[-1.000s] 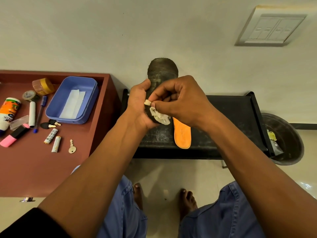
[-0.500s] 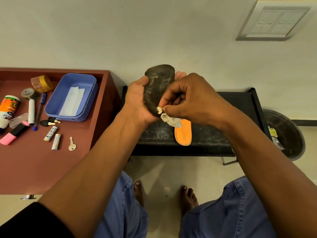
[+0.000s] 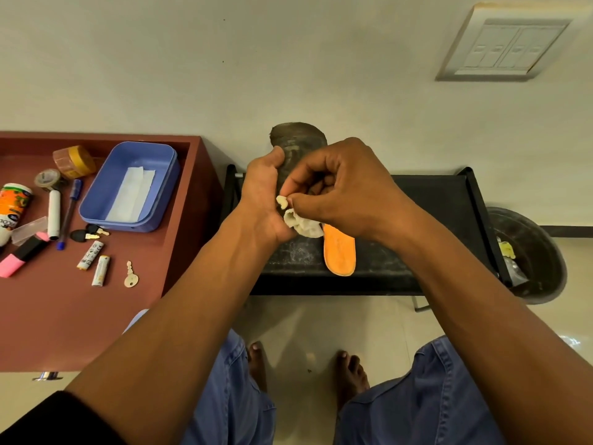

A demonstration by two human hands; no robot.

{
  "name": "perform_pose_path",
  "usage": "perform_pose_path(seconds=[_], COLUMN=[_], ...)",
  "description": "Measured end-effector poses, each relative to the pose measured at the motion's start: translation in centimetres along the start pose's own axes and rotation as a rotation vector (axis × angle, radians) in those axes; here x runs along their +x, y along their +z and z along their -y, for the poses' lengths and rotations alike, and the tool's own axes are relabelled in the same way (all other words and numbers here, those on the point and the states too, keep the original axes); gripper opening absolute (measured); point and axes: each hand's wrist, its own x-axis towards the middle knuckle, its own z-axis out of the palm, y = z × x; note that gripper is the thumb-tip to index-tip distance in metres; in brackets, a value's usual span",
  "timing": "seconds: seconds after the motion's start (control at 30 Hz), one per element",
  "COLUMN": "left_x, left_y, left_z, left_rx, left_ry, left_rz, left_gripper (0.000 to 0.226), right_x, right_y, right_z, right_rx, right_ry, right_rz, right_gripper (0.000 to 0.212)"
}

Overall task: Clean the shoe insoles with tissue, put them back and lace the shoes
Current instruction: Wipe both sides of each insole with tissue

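Insole [image 3: 298, 146], dark and upright, sits gripped in the left hand [image 3: 263, 194]; right hand [image 3: 340, 191] pinches crumpled tissue [image 3: 301, 223]. Wipe firmly lengthwise, refolding to clean tissue.

Both bare forearms reach forward from the bottom corners and meet at the centre. The left hand [image 3: 261, 194] is turned palm inward, its thumb raised and its fingers wrapped around a dark insole [image 3: 296, 146] held upright. The right hand [image 3: 340, 191] sits just beside it, knuckles up, fingers curled, with thumb and forefinger pinching a crumpled tissue [image 3: 301, 221] against the insole. A dark sleeve covers the left upper arm. Two bare feet rest on the floor below.
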Motion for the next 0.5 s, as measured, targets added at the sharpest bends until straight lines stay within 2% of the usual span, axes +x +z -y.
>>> perform_pose_path(seconds=[0.27,0.4,0.5], left_x=[-0.2,-0.5,-0.5], left_y=[1.0,1.3,1.3], left_z=[1.8,2.2,2.2], left_rx=[0.073,0.123,0.103], left_ry=[-0.013,-0.014,-0.033], left_rz=[0.129,0.214,0.246], left_gripper=[0.063,0.058,0.057], right_x=[1.7,2.4,2.5], right_y=[-0.7,-1.7,-2.3], right_z=[-2.8,-4.0,-4.5], right_rx=[-0.28,-0.292,-0.228], right_ry=[0.137,0.164,0.189], right_rz=[-0.339,-0.499,-0.536], right_gripper=[0.008,0.009,0.009])
